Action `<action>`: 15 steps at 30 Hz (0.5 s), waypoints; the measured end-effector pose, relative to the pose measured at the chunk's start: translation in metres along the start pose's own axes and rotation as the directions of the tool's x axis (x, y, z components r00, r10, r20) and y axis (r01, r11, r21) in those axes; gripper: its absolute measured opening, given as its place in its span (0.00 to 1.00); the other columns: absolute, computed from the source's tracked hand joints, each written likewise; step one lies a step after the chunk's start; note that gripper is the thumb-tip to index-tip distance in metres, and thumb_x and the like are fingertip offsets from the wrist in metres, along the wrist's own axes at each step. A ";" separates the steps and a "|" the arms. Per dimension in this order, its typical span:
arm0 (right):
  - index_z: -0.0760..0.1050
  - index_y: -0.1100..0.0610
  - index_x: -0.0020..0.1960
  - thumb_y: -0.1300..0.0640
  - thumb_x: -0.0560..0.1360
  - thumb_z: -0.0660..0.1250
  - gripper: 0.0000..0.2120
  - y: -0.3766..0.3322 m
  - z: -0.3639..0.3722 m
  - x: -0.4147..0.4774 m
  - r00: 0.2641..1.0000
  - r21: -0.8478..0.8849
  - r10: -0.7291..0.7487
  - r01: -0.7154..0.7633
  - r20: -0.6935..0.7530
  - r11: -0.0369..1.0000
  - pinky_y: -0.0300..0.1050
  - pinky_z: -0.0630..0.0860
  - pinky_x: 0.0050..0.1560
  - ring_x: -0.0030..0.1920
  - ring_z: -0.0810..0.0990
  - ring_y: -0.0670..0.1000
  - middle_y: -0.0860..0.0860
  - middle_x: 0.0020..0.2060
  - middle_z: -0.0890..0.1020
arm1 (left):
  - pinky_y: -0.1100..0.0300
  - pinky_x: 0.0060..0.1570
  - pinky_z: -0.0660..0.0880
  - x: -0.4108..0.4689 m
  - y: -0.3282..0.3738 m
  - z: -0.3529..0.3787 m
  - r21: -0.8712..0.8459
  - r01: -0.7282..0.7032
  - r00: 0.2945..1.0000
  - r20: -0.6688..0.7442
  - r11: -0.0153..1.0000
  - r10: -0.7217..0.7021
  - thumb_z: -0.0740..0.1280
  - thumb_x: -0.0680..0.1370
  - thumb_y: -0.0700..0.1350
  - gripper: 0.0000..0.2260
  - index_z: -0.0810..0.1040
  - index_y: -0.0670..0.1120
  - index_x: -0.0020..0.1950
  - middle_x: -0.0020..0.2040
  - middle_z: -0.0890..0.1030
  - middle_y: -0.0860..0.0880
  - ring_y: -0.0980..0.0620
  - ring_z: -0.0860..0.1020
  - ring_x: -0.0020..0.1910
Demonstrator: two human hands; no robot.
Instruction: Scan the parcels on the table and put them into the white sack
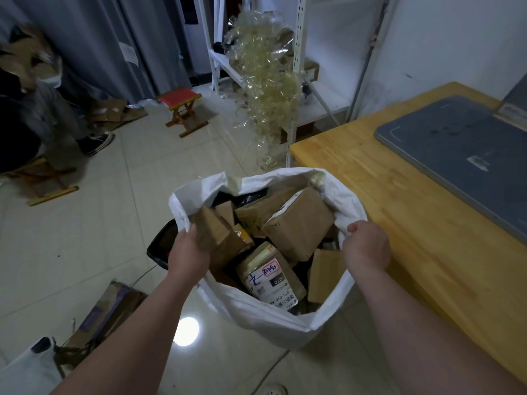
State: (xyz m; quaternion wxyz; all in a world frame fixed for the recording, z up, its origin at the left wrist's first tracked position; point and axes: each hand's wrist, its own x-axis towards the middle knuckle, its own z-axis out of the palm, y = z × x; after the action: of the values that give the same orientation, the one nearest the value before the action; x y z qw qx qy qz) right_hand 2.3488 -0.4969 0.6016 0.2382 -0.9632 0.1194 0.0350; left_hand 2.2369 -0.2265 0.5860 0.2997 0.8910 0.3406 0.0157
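both hands grip white sack (265, 317) rim: left hand (188, 253), right hand (366, 246); parcels (299, 223) inside.

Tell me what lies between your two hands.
In the head view, the left hand and right hand grip the rim of the white sack; between them lies its open mouth, packed with cardboard parcels.

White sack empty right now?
No, the white plastic sack is packed close to its rim with brown cardboard parcels, one of them showing a white printed label.
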 end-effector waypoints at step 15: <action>0.73 0.50 0.67 0.60 0.78 0.62 0.18 0.008 -0.024 -0.014 0.995 -0.078 -0.032 0.040 0.099 0.996 0.45 0.68 0.47 0.65 0.64 0.55 0.53 0.65 0.67 | 0.44 0.60 0.69 0.004 0.026 -0.006 0.330 -0.017 0.999 0.053 0.944 -0.001 0.63 0.77 0.48 0.20 0.69 0.52 0.69 0.68 0.67 0.42 0.37 0.65 0.66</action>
State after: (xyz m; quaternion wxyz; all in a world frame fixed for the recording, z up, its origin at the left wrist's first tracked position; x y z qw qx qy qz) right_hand 2.3331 -0.5120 0.6206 0.2058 -0.9711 0.0887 0.0823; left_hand 2.2545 -0.2360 0.6049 0.1546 0.9302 0.3268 -0.0637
